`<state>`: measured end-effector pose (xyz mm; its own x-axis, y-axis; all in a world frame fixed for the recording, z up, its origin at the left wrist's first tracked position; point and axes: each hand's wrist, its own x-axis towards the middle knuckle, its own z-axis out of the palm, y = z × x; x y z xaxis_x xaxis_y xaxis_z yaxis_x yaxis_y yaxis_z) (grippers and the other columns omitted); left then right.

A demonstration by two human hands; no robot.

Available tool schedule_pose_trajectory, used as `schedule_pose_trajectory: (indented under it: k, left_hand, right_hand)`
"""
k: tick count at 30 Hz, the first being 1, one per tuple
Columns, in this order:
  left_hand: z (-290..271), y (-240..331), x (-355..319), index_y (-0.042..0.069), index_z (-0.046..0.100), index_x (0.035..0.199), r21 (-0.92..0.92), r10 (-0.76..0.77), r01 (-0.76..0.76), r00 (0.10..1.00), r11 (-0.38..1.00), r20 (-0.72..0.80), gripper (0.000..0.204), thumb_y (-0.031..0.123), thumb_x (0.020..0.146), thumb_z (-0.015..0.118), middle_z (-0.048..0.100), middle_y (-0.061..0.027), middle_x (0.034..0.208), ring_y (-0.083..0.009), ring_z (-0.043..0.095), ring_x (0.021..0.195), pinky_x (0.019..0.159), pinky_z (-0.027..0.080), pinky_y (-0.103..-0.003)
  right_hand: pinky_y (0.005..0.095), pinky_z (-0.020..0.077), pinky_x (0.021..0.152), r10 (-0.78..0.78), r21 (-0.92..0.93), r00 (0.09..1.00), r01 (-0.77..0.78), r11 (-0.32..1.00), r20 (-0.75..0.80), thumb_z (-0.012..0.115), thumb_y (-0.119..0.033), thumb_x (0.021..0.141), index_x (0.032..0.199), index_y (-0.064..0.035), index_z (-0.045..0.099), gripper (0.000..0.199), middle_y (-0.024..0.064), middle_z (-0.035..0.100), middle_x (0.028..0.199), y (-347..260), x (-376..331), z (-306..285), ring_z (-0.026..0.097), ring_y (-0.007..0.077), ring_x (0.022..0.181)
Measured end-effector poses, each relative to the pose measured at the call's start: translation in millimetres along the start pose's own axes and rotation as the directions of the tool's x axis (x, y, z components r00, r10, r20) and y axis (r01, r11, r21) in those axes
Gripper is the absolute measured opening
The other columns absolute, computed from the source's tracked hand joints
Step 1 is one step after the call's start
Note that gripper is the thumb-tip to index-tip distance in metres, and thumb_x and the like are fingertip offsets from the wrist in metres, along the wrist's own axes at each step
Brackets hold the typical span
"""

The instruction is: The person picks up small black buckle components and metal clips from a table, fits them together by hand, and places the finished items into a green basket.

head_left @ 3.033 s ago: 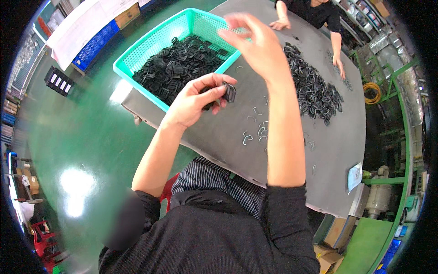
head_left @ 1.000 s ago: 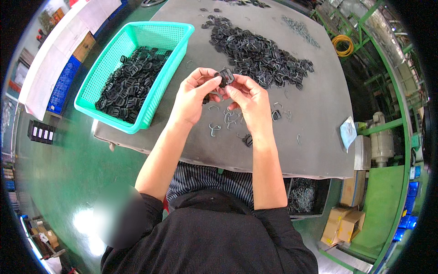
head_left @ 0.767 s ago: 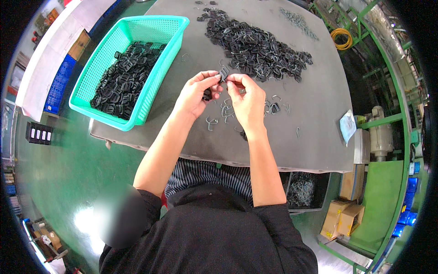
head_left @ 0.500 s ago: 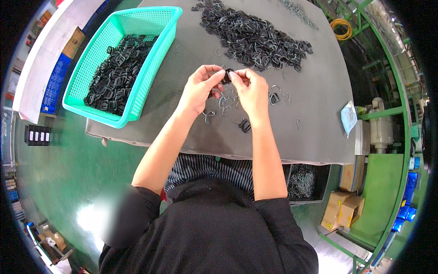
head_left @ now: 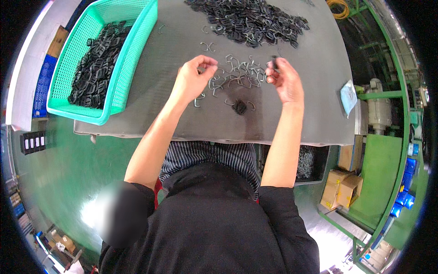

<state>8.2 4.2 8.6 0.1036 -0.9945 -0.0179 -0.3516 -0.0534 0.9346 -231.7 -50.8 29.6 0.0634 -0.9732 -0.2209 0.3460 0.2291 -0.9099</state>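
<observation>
At frame centre on the matte grey counter (head_left: 292, 114), the left hand (head_left: 191, 82) pinches bent silver wire clips (head_left: 235, 75), and the right hand (head_left: 284, 80) pinches a small black piece (head_left: 274, 59).

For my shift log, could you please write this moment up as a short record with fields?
Surface: grey table
Left hand: fingers pinched at the edge of the loose metal clips; I cannot tell if it grips one
Right hand: holds a small dark part at the fingertips
Between the hands: one black buckle lying alone
Far side: heap of black buckles
Left side: green basket holding more black buckles
</observation>
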Motion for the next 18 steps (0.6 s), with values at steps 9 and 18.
schedule_pose_trajectory:
  k: [9, 18]
  left_hand:
    - [69.0, 24.5, -44.8, 0.006, 0.05, 0.102, 0.551, 0.033, -0.235, 0.936, 0.801, 0.351, 0.043, 0.028, 0.072, 0.072, 0.058, -0.0135, 0.099, -0.0353, 0.061, 0.087, 0.072, 0.049, -0.044]
    - [41.4, 14.9, -20.6, 0.004, 0.059, 0.095, -0.217, -0.244, 0.353, 0.879, 0.91, 0.409, 0.022, 0.021, 0.082, 0.065, 0.063, -0.0066, 0.087, -0.0147, 0.058, 0.074, 0.062, 0.046, -0.025]
  right_hand:
    - [0.0362, 0.0498, 0.074, -0.151, -0.973, 0.986, -0.031, 0.229, -0.067, 0.076, -0.036, 0.066, 0.095, -0.006, 0.064, 0.043, 0.0109, 0.066, 0.089, 14.4, 25.7, -53.3, 0.064, 0.024, 0.086]
    - [0.0304, 0.0504, 0.06, -0.014, -0.872, 0.999, -0.026, 0.489, -0.038, 0.077, -0.017, 0.065, 0.091, -0.0028, 0.064, 0.032, 0.0111, 0.066, 0.087, -2.0, 24.0, -49.0, 0.063, 0.0152, 0.064]
